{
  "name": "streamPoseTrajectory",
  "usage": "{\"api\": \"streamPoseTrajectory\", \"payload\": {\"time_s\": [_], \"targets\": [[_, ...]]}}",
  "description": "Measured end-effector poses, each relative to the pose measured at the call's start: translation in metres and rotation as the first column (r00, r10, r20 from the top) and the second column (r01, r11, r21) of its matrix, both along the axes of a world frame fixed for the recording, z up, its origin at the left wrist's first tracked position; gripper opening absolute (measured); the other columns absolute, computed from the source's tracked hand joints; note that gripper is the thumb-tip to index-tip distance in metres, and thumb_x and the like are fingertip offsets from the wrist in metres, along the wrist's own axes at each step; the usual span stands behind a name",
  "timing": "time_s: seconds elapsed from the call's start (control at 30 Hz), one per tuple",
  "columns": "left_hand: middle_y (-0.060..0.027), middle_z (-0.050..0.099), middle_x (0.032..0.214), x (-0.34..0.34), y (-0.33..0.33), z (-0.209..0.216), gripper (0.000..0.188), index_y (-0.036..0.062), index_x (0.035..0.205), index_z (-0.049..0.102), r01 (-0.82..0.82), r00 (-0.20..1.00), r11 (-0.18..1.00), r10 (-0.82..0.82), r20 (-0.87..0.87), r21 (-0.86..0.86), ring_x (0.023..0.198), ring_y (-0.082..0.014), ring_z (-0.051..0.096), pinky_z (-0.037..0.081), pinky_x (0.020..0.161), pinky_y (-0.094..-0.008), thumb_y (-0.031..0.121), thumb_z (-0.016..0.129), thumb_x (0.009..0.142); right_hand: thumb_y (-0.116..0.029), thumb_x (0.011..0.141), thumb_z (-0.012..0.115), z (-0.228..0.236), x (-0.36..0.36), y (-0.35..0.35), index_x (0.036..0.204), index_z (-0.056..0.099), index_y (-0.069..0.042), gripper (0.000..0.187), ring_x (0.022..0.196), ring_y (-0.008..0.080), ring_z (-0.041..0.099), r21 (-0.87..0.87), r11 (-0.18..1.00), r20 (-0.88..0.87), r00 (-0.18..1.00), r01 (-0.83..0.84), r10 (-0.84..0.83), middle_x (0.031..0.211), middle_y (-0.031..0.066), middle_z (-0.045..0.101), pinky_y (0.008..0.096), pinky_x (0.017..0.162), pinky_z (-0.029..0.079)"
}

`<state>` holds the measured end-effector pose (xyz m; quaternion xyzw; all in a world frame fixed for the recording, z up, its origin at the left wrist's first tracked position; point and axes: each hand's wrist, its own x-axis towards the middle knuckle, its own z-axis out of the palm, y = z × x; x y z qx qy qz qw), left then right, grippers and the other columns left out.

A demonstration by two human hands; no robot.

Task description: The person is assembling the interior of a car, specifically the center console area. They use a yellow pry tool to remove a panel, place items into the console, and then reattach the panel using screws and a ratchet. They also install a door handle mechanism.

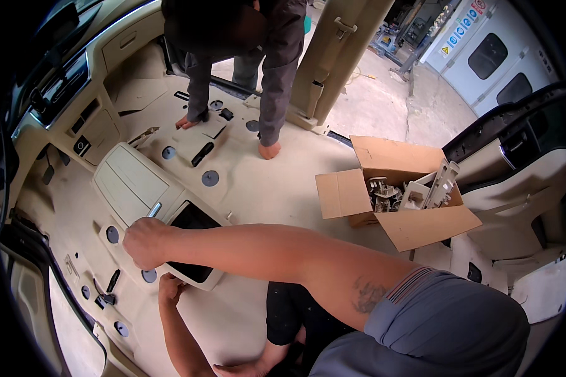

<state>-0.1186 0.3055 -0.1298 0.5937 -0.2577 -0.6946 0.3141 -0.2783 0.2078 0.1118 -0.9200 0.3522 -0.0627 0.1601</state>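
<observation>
My right hand (146, 244) is closed in a fist at the left side of the beige centre console (129, 179), its forearm lying across the console's rear end. Whatever may be inside the fist is hidden. A small silver strip (155, 210) shows on the console just above the knuckles. Below, my left hand (170, 289) has its fingers curled against the console's lower rear corner, with the fingertips partly out of sight. Between my right forearm and the console top, a dark open compartment (195, 217) is partly covered.
A co-worker (233, 44) bends in through the far doorway, both hands on the beige floor (251, 195). Round grey discs (210, 178) and black brackets (202, 154) dot the floor. An open cardboard box (415, 226) of metal and plastic parts stands at the right.
</observation>
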Motion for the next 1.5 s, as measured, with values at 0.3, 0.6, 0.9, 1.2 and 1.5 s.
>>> {"api": "streamPoseTrajectory", "payload": {"time_s": [0.3,0.6,0.9,1.2,1.5], "targets": [[-0.0124,0.070,0.102,-0.008,-0.002,0.010,0.031,-0.0064,0.118,0.067,-0.031,0.997,0.997,0.037,0.073,-0.072,0.083,-0.0253,0.069,0.062,0.071,-0.0447,0.003,0.059,0.089,-0.010,0.069,0.065,-0.001,0.005,-0.002,0.078,0.078,-0.003,0.017,0.085,0.0323,0.075,0.015,1.000,0.031,1.000,0.001,-0.002,0.085,0.0176,0.075,0.0418,0.075,0.059],[-0.0089,0.070,0.106,-0.008,-0.003,0.006,0.037,-0.0023,0.128,0.063,0.011,0.998,0.997,-0.006,0.068,-0.080,0.087,-0.0212,0.069,0.058,0.066,-0.0362,0.021,0.059,0.099,-0.011,0.071,0.066,0.002,0.003,-0.001,0.081,0.078,-0.003,0.018,0.088,0.0321,0.075,-0.004,1.000,0.049,0.999,0.000,0.000,0.088,0.0170,0.076,0.0425,0.077,0.059],[-0.0089,0.069,0.105,0.004,0.000,-0.001,0.033,-0.0032,0.125,0.064,-0.011,0.999,0.999,0.012,0.031,-0.036,0.082,-0.0193,0.066,0.055,0.065,-0.0356,0.014,0.059,0.097,-0.010,0.071,0.065,-0.001,0.005,-0.001,0.078,0.078,-0.003,0.017,0.082,0.0312,0.075,-0.021,1.000,0.078,0.997,-0.016,0.017,0.083,0.0158,0.075,0.0423,0.071,0.059],[-0.0060,0.067,0.092,0.007,0.002,-0.011,0.026,-0.0040,0.112,0.066,-0.044,0.998,0.994,0.049,0.049,-0.104,0.068,-0.0157,0.061,0.052,0.058,-0.0326,0.013,0.061,0.094,-0.012,0.071,0.065,-0.001,0.008,0.000,0.076,0.078,-0.005,0.015,0.079,0.0302,0.075,-0.050,0.999,0.063,0.998,-0.012,0.016,0.081,0.0141,0.075,0.0415,0.068,0.059],[-0.0085,0.067,0.089,0.024,0.015,-0.022,0.021,-0.0092,0.107,0.065,0.023,0.995,1.000,-0.022,0.096,-0.005,0.068,-0.0187,0.062,0.060,0.065,-0.0393,-0.004,0.057,0.088,-0.014,0.074,0.065,-0.013,0.012,0.008,0.077,0.077,-0.004,0.016,0.084,0.0334,0.074,0.049,0.997,0.106,0.992,0.058,-0.063,0.083,0.0171,0.074,0.0422,0.077,0.058]]}}
